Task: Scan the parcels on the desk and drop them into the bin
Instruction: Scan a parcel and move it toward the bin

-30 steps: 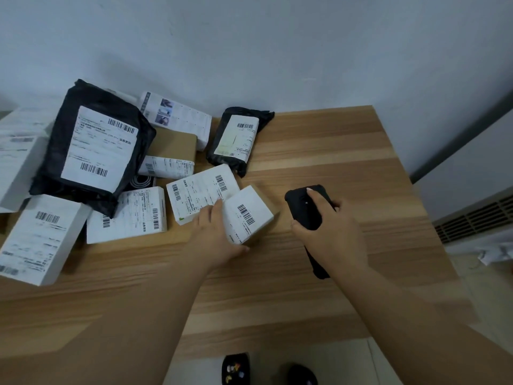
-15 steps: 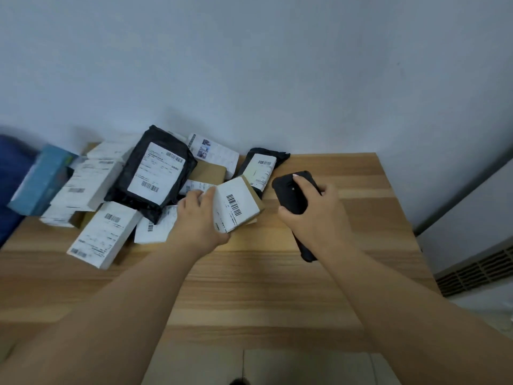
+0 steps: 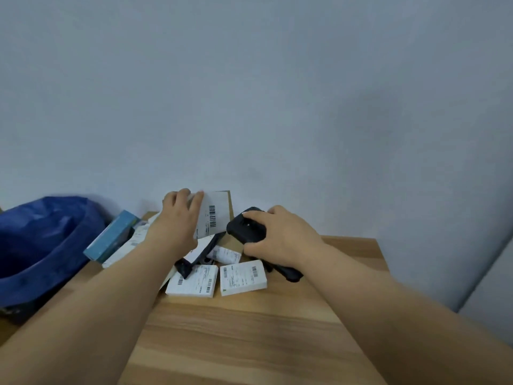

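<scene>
My left hand (image 3: 177,218) grips a small white-labelled box parcel (image 3: 215,213) and holds it up above the desk, barcode facing me. My right hand (image 3: 280,237) holds the black handheld scanner (image 3: 247,227) just right of that parcel, its head turned toward the label. Beneath them several parcels lie on the wooden desk (image 3: 249,329): two white boxes (image 3: 243,276) (image 3: 193,280) side by side, and a black mailer bag (image 3: 200,257) partly hidden by my left arm. The bin lined with a blue bag (image 3: 41,245) stands at the left end of the desk.
A teal box (image 3: 111,236) leans over other white parcels (image 3: 127,245) between the bin and my left arm. A plain wall rises right behind the desk. The desk's right edge ends near a grey panel (image 3: 494,287).
My left hand picked the small box off the desk and raised it. My right hand brought the scanner up beside it. My view tilted upward, and the blue bin came into sight.
</scene>
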